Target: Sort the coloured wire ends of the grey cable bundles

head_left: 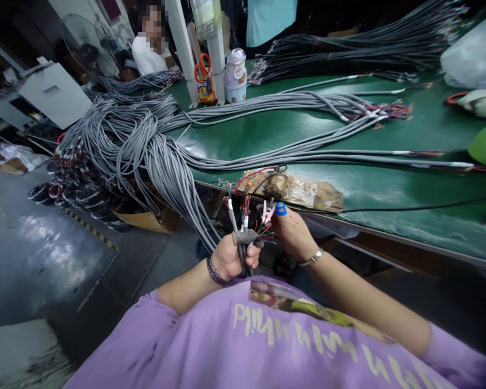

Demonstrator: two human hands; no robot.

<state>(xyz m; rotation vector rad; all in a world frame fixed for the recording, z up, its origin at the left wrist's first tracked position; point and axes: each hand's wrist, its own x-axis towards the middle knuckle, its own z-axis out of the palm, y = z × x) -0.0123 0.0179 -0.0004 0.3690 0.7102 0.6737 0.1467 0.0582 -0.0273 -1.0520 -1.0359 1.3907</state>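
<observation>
My left hand is wrapped round several grey cables, a grey cover on its thumb. Their stripped ends stick up past the fist, with thin coloured wires fanning out to the right. My right hand, a blue cover on one fingertip, is closed in a pinch just right of these wires. At its fingertips is a small pale pink clip-like piece; its exact kind is unclear. Just beyond both hands, a worn wooden board with red and black leads lies at the bench edge.
Long grey cables are heaped over the left of the green bench and hang off its edge. Black cables lie at the back. A lidded cup and orange-handled scissors stand by a post. Another person is behind.
</observation>
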